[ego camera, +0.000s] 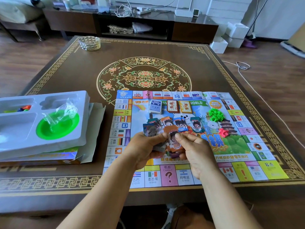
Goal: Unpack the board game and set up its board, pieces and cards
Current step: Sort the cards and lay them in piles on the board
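Sorting play money now. Left hand (145, 146) and right hand (193, 151) close together, both gripping bills (173, 144) over board (239, 171) on table (66, 71). Next up, probably: deal orange bill onto matching pile (166, 122).

Dark wood table (66, 76) with gold fret trim and a big floral medallion in the middle. Sitting right on it: the paper game board (257, 156) at the near right, a glass ashtray (89, 43) at the far left corner, and the flattened game box (89, 146) (under 1 white plastic tray) at left.
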### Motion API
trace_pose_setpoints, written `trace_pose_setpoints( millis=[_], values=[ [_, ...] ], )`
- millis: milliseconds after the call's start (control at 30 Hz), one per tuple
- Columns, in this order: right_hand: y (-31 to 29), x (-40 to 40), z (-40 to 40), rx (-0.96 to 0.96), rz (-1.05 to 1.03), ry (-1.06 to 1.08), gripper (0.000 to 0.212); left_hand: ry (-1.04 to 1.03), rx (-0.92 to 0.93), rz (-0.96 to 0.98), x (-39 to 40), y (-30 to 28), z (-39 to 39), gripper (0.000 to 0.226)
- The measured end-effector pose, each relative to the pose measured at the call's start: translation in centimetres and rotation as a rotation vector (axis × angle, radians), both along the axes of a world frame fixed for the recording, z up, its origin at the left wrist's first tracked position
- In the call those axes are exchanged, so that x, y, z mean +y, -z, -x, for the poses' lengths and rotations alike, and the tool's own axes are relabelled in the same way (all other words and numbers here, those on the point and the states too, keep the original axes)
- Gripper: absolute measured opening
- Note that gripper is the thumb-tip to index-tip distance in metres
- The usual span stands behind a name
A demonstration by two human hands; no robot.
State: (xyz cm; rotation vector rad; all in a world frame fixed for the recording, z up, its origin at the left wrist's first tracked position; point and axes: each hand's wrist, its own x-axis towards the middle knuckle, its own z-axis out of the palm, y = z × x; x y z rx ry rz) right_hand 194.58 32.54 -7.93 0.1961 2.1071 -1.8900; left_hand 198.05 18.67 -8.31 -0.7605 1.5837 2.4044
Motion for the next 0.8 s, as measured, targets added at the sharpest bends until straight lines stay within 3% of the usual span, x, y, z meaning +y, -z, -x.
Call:
trace_pose_setpoints(
  millis=[200, 500, 667, 800],
  values=[
    [-0.13, -0.07, -0.13, -0.115, 0.057, -0.032, 0.002, 0.033, 0.007, -0.07, -0.23, -0.17, -0.15, 0.007],
    [-0.02, -0.33, -0.2, -0.108, 0.08, 0.005, 0.007, -0.031, -0.004, 0.023, 0.24, -0.02, 0.04, 0.012],
    [-0.2, 0.5, 0.06, -0.253, 0.241, -0.01, 0.005, -0.098, -0.013, 0.011, 0.14, -0.1, 0.15, 0.011],
    [0.05, 0.15, 0.65, -0.163, 0.085, -0.03, 0.006, -0.11, -0.028, 0.038, 0.23, 0.0, 0.59, 0.011]
  ],
)
